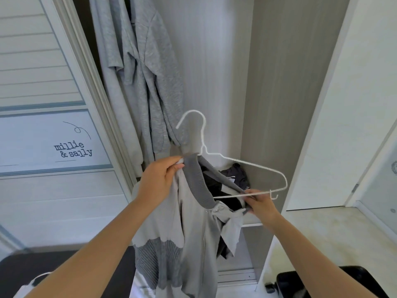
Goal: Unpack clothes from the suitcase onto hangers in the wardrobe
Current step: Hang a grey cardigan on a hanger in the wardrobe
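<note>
Left hand [160, 176] pinches ribbed collar of light grey zip jacket [193, 229]; right hand [258, 204] pinches collar's other end against white wire hanger [242, 166].

One wide-angle view, worn on the person's head, faces forward and slightly down into the open wardrobe [214, 61]. It sits near: both forearms enter from the bottom edge, and the white hanger [257, 167] with the grey garment [193, 233] fills the middle. The lens bends the sliding door [53, 190] on the left and the white wall [354, 104] on the right
</note>
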